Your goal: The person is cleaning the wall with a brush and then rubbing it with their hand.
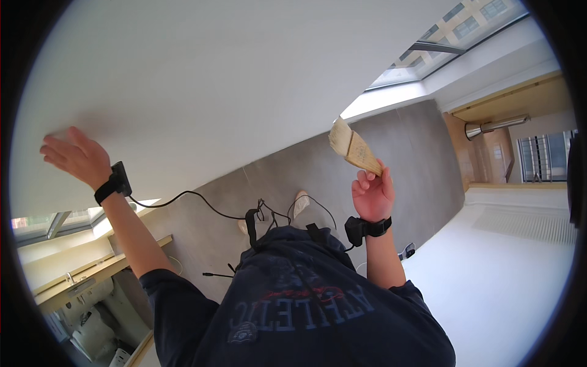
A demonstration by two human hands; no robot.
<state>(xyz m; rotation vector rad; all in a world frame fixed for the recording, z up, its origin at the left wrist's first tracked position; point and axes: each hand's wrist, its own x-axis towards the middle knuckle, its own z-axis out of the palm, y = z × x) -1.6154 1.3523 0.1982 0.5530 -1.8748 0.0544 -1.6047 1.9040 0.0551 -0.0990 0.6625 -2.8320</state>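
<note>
A flat, wide paintbrush (358,150) with pale bristles and a wooden handle is held by the end of its handle in my right hand (374,192). Its bristles point up and to the left, near the lower edge of a white wall (220,79). Over on the left, my left hand (79,156) lies against that wall with its fingers stretched out. Nothing is in it. Each wrist wears a black strap with a small black box.
Black cables (208,202) hang from the left wrist and across my front. Grey floor (422,159) runs along the wall, with my feet on it. Windows (422,58) show at upper right. A wooden door with a metal handle (498,125) stands at right.
</note>
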